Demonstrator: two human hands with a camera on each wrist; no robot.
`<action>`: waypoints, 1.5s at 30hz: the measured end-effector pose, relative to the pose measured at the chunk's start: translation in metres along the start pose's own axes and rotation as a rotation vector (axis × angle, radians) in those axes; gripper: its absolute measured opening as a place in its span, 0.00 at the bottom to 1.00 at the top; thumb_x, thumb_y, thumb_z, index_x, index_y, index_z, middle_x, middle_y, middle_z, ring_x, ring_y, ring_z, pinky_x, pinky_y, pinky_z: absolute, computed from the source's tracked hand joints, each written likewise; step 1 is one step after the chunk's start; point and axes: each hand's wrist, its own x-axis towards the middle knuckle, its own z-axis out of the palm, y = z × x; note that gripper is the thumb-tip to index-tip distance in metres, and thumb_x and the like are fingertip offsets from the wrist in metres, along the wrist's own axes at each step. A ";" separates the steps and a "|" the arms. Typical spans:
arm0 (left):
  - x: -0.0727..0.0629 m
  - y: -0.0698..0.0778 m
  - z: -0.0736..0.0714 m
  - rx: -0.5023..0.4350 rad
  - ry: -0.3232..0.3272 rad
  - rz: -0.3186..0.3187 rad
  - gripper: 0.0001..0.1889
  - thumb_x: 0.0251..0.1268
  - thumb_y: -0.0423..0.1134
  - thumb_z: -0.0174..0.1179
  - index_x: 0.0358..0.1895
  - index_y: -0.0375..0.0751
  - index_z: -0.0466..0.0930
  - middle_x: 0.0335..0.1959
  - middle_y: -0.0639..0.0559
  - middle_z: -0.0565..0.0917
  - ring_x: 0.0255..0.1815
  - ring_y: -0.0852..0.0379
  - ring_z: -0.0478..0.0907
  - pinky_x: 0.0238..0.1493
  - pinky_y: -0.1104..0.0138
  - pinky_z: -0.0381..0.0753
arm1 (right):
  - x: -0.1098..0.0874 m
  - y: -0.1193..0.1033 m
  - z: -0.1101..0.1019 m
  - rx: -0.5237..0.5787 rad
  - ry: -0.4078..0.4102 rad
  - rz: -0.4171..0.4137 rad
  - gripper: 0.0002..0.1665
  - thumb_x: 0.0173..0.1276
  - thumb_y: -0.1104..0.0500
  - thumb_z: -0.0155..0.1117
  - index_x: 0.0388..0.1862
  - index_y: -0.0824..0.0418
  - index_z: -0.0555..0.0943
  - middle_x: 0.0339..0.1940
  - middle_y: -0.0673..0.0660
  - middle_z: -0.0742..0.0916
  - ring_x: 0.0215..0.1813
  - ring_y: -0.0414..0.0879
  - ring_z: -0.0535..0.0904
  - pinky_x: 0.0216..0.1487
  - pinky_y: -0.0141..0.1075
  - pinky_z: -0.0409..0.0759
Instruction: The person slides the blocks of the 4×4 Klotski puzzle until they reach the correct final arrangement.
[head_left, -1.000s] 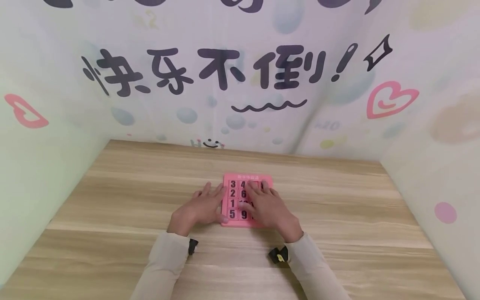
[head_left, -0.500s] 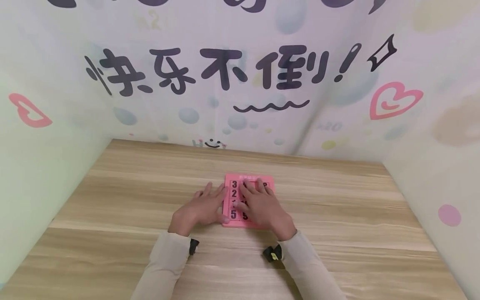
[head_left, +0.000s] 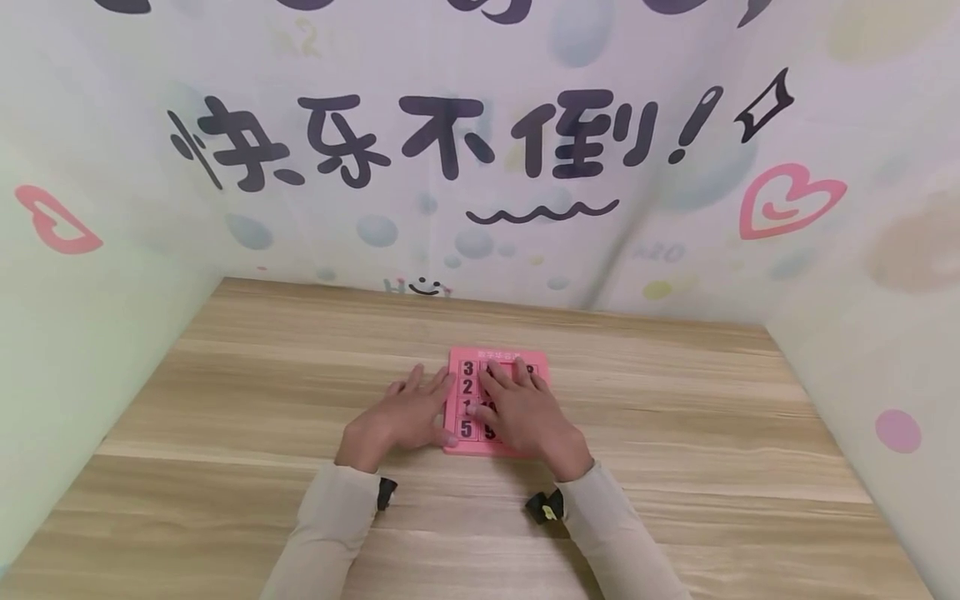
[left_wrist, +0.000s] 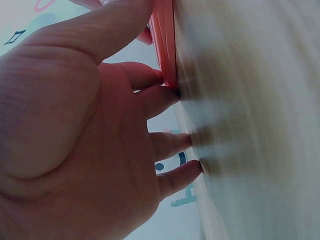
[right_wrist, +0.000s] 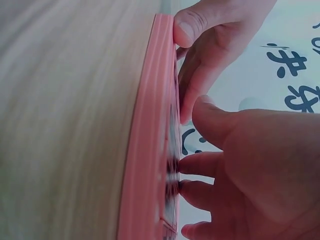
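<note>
A pink sliding number puzzle lies flat on the table, its left column reading 3, 2, 1, 5 in the head view. Along its left side my left hand is spread, thumb on the near left corner and index finger at the side edge. In the left wrist view the other fingertips of that hand rest on the wood. My right hand lies over the middle and right columns, hiding most of their tiles. Fingertips of the right hand touch the tile faces in the right wrist view, thumb held off the surface.
The wood-grain table runs back to a white printed backdrop with large black characters. Pale side walls stand on the left and right. Dark wrist devices show at both cuffs.
My right hand has shifted left across the puzzle over the last second, covering the 4 tile and uncovering the top right one. The left hand stays in place.
</note>
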 end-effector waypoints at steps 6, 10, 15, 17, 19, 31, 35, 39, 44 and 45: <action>-0.001 0.000 0.000 0.001 0.003 0.006 0.49 0.71 0.51 0.67 0.85 0.38 0.49 0.88 0.43 0.47 0.88 0.33 0.33 0.86 0.38 0.40 | 0.000 0.001 -0.001 -0.005 -0.011 0.009 0.40 0.83 0.36 0.47 0.86 0.52 0.60 0.88 0.53 0.59 0.88 0.67 0.46 0.85 0.64 0.50; -0.002 0.001 -0.001 0.002 0.002 0.008 0.48 0.71 0.50 0.67 0.85 0.38 0.49 0.88 0.43 0.48 0.88 0.33 0.33 0.86 0.38 0.40 | 0.000 0.002 -0.002 -0.018 -0.015 0.012 0.40 0.83 0.36 0.46 0.86 0.51 0.59 0.88 0.53 0.59 0.87 0.67 0.46 0.85 0.64 0.50; -0.002 0.000 -0.001 0.003 0.001 0.007 0.48 0.71 0.50 0.67 0.85 0.39 0.49 0.88 0.43 0.47 0.88 0.33 0.33 0.86 0.38 0.40 | 0.001 0.003 -0.002 -0.018 -0.016 0.012 0.40 0.83 0.36 0.46 0.86 0.52 0.60 0.88 0.53 0.59 0.87 0.67 0.46 0.85 0.64 0.50; -0.002 0.000 0.000 0.005 0.002 0.006 0.49 0.71 0.50 0.67 0.85 0.39 0.49 0.88 0.43 0.47 0.88 0.33 0.33 0.86 0.38 0.40 | 0.001 0.003 -0.003 -0.018 -0.019 0.012 0.40 0.83 0.36 0.47 0.85 0.52 0.61 0.88 0.53 0.59 0.87 0.67 0.47 0.85 0.64 0.51; -0.002 0.001 -0.001 0.008 0.002 0.005 0.49 0.71 0.50 0.67 0.85 0.39 0.48 0.88 0.43 0.47 0.88 0.33 0.33 0.86 0.38 0.40 | 0.001 0.003 -0.003 -0.018 -0.022 0.011 0.39 0.83 0.36 0.47 0.85 0.52 0.61 0.88 0.53 0.59 0.87 0.67 0.47 0.85 0.64 0.51; -0.003 -0.001 -0.001 0.004 -0.001 0.013 0.49 0.71 0.50 0.67 0.85 0.38 0.48 0.88 0.43 0.47 0.88 0.33 0.33 0.85 0.38 0.41 | -0.001 0.007 -0.006 -0.016 -0.020 0.006 0.41 0.82 0.35 0.48 0.85 0.53 0.61 0.87 0.55 0.62 0.87 0.69 0.49 0.84 0.65 0.53; -0.002 -0.002 0.000 0.000 0.001 0.014 0.50 0.70 0.50 0.68 0.85 0.38 0.48 0.88 0.43 0.47 0.88 0.33 0.33 0.85 0.38 0.41 | -0.001 0.008 -0.007 -0.008 -0.021 0.012 0.41 0.82 0.35 0.48 0.85 0.53 0.61 0.87 0.56 0.61 0.87 0.69 0.48 0.84 0.66 0.53; -0.002 -0.001 0.000 -0.001 0.001 0.011 0.49 0.70 0.50 0.68 0.85 0.38 0.48 0.88 0.43 0.47 0.88 0.33 0.34 0.86 0.38 0.41 | -0.002 0.009 -0.008 0.003 -0.023 0.021 0.41 0.82 0.34 0.49 0.85 0.52 0.61 0.87 0.55 0.61 0.87 0.69 0.48 0.84 0.66 0.53; -0.002 -0.001 0.000 0.001 0.001 0.010 0.49 0.71 0.50 0.67 0.85 0.38 0.48 0.88 0.43 0.47 0.88 0.33 0.33 0.86 0.39 0.40 | -0.003 0.010 -0.009 0.018 -0.025 0.029 0.41 0.82 0.35 0.49 0.85 0.52 0.62 0.87 0.55 0.62 0.87 0.69 0.49 0.83 0.66 0.53; -0.002 -0.001 0.000 0.000 0.002 0.010 0.49 0.71 0.50 0.67 0.85 0.38 0.48 0.88 0.43 0.46 0.88 0.33 0.33 0.86 0.39 0.40 | -0.003 0.010 -0.009 0.020 -0.024 0.030 0.40 0.82 0.36 0.49 0.85 0.53 0.62 0.87 0.55 0.62 0.87 0.69 0.49 0.83 0.66 0.53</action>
